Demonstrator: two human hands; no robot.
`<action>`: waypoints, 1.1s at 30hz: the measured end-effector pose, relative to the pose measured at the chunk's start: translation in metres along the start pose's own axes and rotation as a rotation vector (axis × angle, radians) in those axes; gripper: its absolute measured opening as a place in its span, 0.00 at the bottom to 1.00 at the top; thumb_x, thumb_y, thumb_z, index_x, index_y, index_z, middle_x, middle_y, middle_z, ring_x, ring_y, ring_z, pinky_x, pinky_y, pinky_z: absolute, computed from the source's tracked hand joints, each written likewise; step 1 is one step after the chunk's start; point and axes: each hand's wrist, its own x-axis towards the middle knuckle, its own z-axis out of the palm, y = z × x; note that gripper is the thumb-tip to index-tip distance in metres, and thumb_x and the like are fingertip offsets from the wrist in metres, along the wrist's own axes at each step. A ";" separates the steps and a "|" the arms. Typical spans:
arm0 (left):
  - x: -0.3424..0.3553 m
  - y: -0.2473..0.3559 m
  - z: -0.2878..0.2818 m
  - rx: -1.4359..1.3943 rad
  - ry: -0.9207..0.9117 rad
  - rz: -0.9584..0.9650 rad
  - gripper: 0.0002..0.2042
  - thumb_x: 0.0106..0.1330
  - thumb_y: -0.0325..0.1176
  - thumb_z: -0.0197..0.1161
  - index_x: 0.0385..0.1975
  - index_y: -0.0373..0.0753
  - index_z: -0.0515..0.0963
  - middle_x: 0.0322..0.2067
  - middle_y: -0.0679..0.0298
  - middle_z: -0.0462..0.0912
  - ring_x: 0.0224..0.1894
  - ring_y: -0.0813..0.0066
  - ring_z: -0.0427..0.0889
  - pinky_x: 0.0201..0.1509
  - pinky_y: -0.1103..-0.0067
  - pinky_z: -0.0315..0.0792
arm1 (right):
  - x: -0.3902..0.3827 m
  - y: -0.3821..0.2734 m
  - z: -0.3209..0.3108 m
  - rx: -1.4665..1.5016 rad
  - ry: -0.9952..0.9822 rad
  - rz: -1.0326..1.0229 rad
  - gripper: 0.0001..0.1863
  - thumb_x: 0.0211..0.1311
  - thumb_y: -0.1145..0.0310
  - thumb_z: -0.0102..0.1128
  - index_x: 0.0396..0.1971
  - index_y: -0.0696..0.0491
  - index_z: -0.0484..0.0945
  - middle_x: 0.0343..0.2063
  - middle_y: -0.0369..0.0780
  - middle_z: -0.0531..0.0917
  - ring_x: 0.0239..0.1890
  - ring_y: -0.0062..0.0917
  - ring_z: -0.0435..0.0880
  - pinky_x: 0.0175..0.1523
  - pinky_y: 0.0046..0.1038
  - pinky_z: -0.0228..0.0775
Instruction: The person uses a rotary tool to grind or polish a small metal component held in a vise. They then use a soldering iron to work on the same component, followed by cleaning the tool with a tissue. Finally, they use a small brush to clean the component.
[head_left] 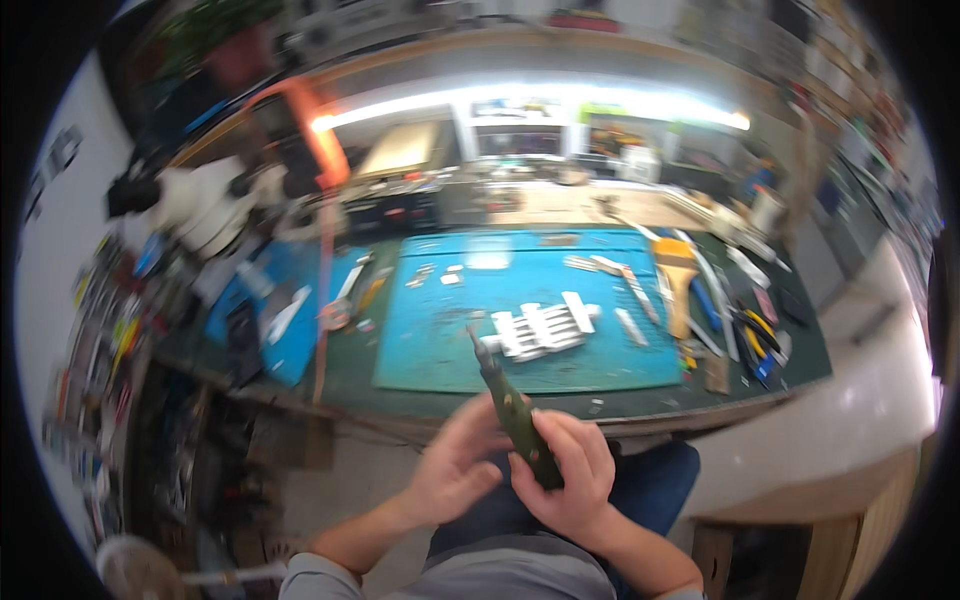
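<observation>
My right hand (572,465) is closed around a dark olive pen-shaped tool (530,440), held tilted with its thin tip pointing up and away from me. My left hand (452,470) is beside the tool, thumb apart and fingers loosely curved, partly behind it and blurred; I cannot tell whether they touch it. Beyond the tip, a cluster of white slatted pieces (530,332) lies on a blue mat (420,360). Small white pieces (452,275) and a loose white strip (630,326) also lie on the mat.
On the dark green bench (640,400) are a white microscope (205,205) at left, a second blue mat (295,355), an orange lamp arm (330,160), a wide yellow-handled brush (676,270) and pliers (760,340) at right. A lit shelf (520,120) runs behind. My legs (655,490) are below.
</observation>
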 end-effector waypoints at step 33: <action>-0.089 0.122 -0.425 1.628 0.907 -0.224 0.19 0.70 0.31 0.64 0.59 0.35 0.78 0.55 0.47 0.83 0.56 0.45 0.81 0.59 0.63 0.74 | -0.267 0.093 -0.043 -0.322 -0.719 0.724 0.29 0.74 0.61 0.55 0.73 0.47 0.64 0.27 0.45 0.88 0.29 0.42 0.88 0.34 0.43 0.79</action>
